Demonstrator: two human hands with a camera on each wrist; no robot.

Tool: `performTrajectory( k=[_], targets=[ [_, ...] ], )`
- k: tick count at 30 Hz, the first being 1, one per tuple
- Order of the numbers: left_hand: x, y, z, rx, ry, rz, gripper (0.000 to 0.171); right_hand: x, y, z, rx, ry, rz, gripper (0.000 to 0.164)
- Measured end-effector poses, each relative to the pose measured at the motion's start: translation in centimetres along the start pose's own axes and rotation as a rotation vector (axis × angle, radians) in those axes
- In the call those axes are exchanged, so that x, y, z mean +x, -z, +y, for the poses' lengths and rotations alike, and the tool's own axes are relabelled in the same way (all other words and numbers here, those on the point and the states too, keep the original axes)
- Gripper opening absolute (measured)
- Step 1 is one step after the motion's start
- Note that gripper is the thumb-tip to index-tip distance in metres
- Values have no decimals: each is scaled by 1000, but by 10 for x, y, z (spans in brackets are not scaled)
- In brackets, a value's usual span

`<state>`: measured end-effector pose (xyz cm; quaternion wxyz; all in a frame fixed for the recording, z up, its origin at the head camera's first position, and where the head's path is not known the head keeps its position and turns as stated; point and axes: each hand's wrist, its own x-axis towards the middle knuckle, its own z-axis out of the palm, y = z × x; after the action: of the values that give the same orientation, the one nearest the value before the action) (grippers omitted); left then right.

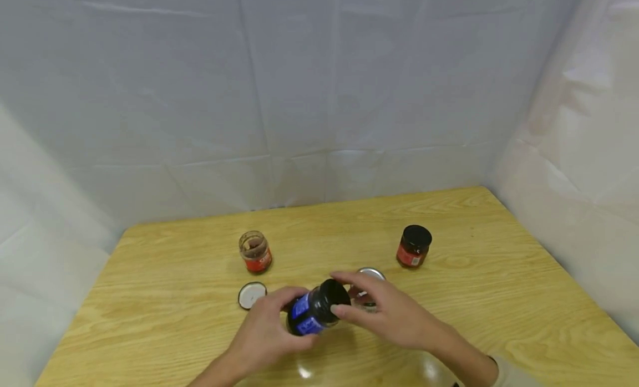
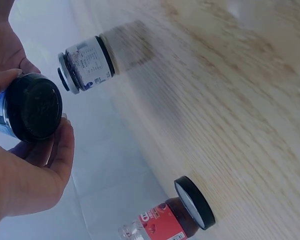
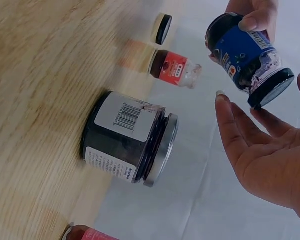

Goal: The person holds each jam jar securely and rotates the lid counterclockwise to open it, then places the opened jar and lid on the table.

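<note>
In the head view, the left hand (image 1: 267,326) grips the blue-labelled jar (image 1: 305,315) round its body, above the tabletop (image 1: 175,320) and tilted, its black lid (image 1: 334,298) toward the right hand (image 1: 389,309). That hand is loosely spread about the lid — its fingers are not clenched. Behind it stands a silver-lidded jar (image 1: 371,273); farther right, a black-lidded jar (image 1: 414,247) with a red label. At the left, an uncapped jar (image 1: 257,258) stands behind a loose lid (image 1: 252,296).

The left wrist view shows the blue-labelled jar's dark base inside the left hand's curled fingers.

In the right wrist view, the right hand's fingers reach out apart around the lid — whether they touch it cannot be told. The silver-lidded jar stands nearby, upright on the tabletop.
</note>
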<state>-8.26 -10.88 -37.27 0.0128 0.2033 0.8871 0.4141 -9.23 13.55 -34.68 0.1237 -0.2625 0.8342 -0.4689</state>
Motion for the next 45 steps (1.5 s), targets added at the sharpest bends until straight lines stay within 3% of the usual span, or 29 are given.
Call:
performTrajectory(
  k=[9,18,27,36,40,45],
  targets=[
    [-2,-1,1,103,-18,13,56,3,-7,-4,-120,-54,67,64],
    [-3,-9,-1,108,-43,44,57,9,-10,-4,-60,-45,94,50],
    [-2,-16,2,45,-35,-3,58,12,-9,-4,-67,-65,121,50],
    [-1,-18,4,81,-45,53,57,9,-6,-8,24,-126,124,51],
    [-1,-15,5,104,-45,53,57,9,-6,-7,37,-107,128,50],
    [-1,-9,6,139,-119,87,55,9,-6,-6,53,-28,114,48]
  ],
)
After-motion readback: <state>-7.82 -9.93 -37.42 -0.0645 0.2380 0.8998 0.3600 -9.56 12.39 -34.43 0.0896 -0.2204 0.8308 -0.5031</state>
